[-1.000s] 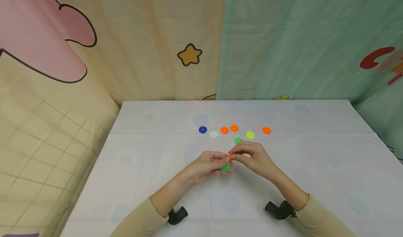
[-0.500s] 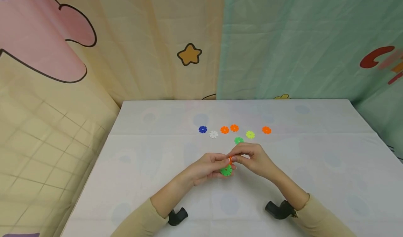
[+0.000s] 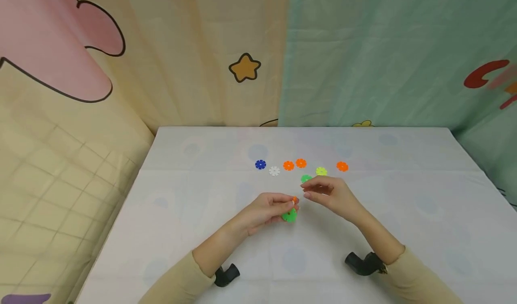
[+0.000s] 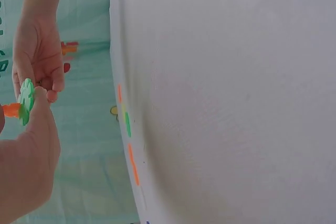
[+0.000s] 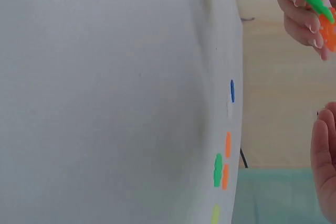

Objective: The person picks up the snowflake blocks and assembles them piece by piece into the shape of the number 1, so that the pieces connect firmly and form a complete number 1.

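My left hand (image 3: 264, 212) pinches two joined notched plastic discs above the table. The green disc (image 3: 289, 216) hangs lower, and the orange disc (image 3: 295, 200) sits at the fingertips. In the right wrist view, the green disc (image 5: 316, 4) appears edge-on, meeting the orange one (image 5: 328, 31) at an angle. My right hand (image 3: 335, 198) is just to the right, apart from the pair, its fingers relaxed with nothing between them. Beyond its fingertips lies a loose green disc (image 3: 306, 178), partly covered from view by that hand.
Loose discs lie across the back of the white-covered table (image 3: 194, 245): blue (image 3: 260, 164), white (image 3: 274, 171), several orange (image 3: 288, 165) and yellow (image 3: 321, 171). Printed curtains (image 3: 194, 61) stand behind the table. Black wrist mounts (image 3: 227, 275) sit at both sleeves.
My right hand has let go of the orange disc and drawn back to the right and slightly up. The left hand still holds the joined pair in nearly the same place.
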Motion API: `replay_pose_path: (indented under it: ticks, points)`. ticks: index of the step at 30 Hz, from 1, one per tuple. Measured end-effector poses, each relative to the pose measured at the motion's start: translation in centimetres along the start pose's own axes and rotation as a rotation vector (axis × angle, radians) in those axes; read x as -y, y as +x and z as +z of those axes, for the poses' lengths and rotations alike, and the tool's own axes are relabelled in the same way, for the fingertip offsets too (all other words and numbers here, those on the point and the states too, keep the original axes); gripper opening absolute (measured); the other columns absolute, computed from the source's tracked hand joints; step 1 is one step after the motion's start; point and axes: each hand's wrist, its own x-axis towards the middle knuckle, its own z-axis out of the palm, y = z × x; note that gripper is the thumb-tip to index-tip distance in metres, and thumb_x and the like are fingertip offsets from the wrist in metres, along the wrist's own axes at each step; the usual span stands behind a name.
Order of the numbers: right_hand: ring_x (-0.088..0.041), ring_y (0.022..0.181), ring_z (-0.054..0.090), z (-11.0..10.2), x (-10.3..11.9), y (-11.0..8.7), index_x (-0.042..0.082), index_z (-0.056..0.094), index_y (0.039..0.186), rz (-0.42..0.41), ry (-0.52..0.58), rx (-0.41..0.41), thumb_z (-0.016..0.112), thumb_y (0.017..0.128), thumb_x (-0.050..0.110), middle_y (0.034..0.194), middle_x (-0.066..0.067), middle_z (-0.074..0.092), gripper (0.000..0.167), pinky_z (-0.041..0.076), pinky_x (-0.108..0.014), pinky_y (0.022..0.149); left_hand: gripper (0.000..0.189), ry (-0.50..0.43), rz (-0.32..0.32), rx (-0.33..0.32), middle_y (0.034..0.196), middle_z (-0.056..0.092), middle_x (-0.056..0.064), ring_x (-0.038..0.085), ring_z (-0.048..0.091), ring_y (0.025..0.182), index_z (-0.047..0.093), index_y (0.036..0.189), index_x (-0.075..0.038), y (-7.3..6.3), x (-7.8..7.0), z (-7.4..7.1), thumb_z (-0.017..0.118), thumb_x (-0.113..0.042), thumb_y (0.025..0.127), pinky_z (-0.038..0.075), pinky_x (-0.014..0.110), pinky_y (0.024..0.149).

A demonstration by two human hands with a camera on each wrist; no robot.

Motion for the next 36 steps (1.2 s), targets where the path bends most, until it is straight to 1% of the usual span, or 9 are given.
replay_pose_path:
  ticks: [3,8,12,16,18,21,24,30,36]
  points:
    - [-0.012,0.089,0.063,-1.0,-0.4,-0.1,-0.002,0.066,0.105,0.129,-0.016,-0.041,0.069,0.084,0.011,0.101,-0.019,0.065,0.024,0.051,-0.023,0.078,0.039,0.033,-0.001,-0.047,0.12,0.059,0.022,0.015,0.062,0.098,0.053,0.124,0.009,0.1,-0.1,0.0,0.058,-0.014,0.093,0.049,0.029,0.086]
    - [-0.011,0.087,0.062,-3.2,-1.9,-0.3,-0.004,0.063,0.111,0.292,-0.055,-0.098,0.069,0.086,0.019,0.102,-0.015,0.065,0.035,0.051,-0.022,0.076,0.041,0.031,-0.005,-0.08,0.121,0.058,0.022,0.018,0.062,0.103,0.05,0.128,0.008,0.0,-0.1,-0.1,0.058,-0.013,0.093,0.049,0.029,0.086]
    - [-0.011,0.087,0.063,-5.3,-3.9,-0.7,-0.008,0.057,0.119,0.397,-0.005,-0.142,0.067,0.087,0.018,0.105,-0.016,0.063,0.043,0.051,-0.022,0.076,0.04,0.028,0.01,-0.097,0.122,0.057,0.022,0.016,0.062,0.101,0.051,0.127,0.007,0.0,0.0,-0.2,0.058,-0.011,0.093,0.05,0.028,0.084]
    - [-0.005,0.082,0.062,-7.4,-5.8,-1.0,-0.012,0.048,0.126,0.495,0.026,-0.172,0.064,0.089,0.017,0.098,-0.003,0.062,0.049,0.05,-0.02,0.075,0.039,0.03,0.021,-0.118,0.121,0.057,0.022,0.012,0.061,0.093,0.052,0.126,0.007,0.0,0.1,-0.4,0.059,-0.01,0.091,0.051,0.027,0.081]
    - [-0.003,0.079,0.061,-8.2,-6.4,-0.9,-0.012,0.046,0.127,0.529,0.023,-0.18,0.064,0.089,0.017,0.092,0.003,0.061,0.051,0.05,-0.019,0.074,0.039,0.038,0.015,-0.128,0.121,0.058,0.021,0.01,0.061,0.089,0.053,0.125,0.007,0.0,0.1,-0.5,0.06,-0.01,0.091,0.051,0.026,0.08]
    - [-0.003,0.076,0.061,-9.0,-7.1,-0.7,-0.013,0.045,0.128,0.55,0.022,-0.206,0.064,0.089,0.017,0.088,0.005,0.059,0.052,0.05,-0.018,0.072,0.039,0.048,0.014,-0.146,0.119,0.059,0.02,0.009,0.059,0.085,0.054,0.125,0.006,0.1,0.1,-0.6,0.061,-0.011,0.09,0.051,0.024,0.077]
    - [-0.003,0.074,0.06,-9.4,-7.5,-0.2,-0.012,0.045,0.128,0.565,-0.003,-0.235,0.064,0.089,0.017,0.09,0.0,0.058,0.052,0.05,-0.017,0.07,0.04,0.039,0.019,-0.153,0.117,0.06,0.019,0.009,0.059,0.085,0.053,0.126,0.006,0.1,0.1,-0.6,0.061,-0.011,0.091,0.05,0.023,0.075]
    - [-0.003,0.074,0.053,-9.9,-8.3,1.1,-0.007,0.048,0.129,0.654,-0.103,-0.283,0.066,0.087,0.021,0.105,-0.012,0.056,0.053,0.046,-0.014,0.068,0.039,0.023,0.016,-0.144,0.121,0.058,0.021,0.009,0.06,0.089,0.052,0.127,0.005,0.0,0.0,-0.5,0.06,-0.011,0.092,0.049,0.022,0.075]
    - [-0.016,0.081,0.052,-9.9,-8.6,2.5,-0.005,0.053,0.125,0.688,-0.208,-0.269,0.069,0.084,0.018,0.101,-0.013,0.055,0.05,0.045,-0.016,0.066,0.039,0.036,0.019,-0.145,0.121,0.058,0.02,0.009,0.06,0.089,0.052,0.126,0.006,0.1,0.1,-0.6,0.06,-0.012,0.092,0.049,0.023,0.076]
